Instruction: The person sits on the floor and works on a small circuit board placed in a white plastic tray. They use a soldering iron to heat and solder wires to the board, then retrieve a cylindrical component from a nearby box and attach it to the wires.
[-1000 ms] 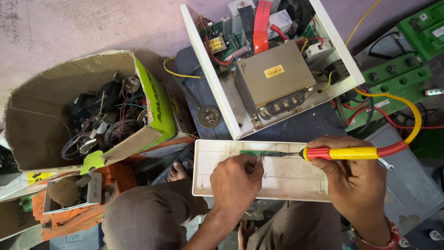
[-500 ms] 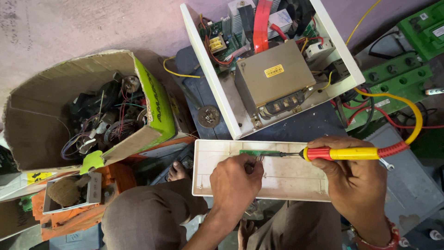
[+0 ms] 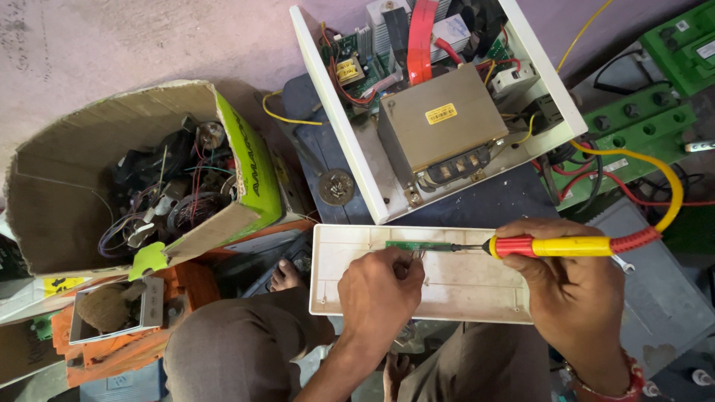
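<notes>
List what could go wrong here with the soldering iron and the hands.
1. The left hand pinches right by the soldering iron tip on the green strip board; a slip could burn its fingers.
2. The board lies on a white plastic panel, which the hot tip could melt.
3. The iron's yellow cord loops past other wires and could snag, jerking the right hand.

The right hand (image 3: pixel 577 298) grips the soldering iron (image 3: pixel 566 246), whose tip points left onto the narrow circuit strip (image 3: pixel 418 246). The strip lies on the flat panel (image 3: pixel 447 294), with the left hand (image 3: pixel 380 286) just below it. Behind the grip stands the open equipment case (image 3: pixel 439 104). Far left sits the cardboard box (image 3: pixel 141 186) containing parts.
</notes>
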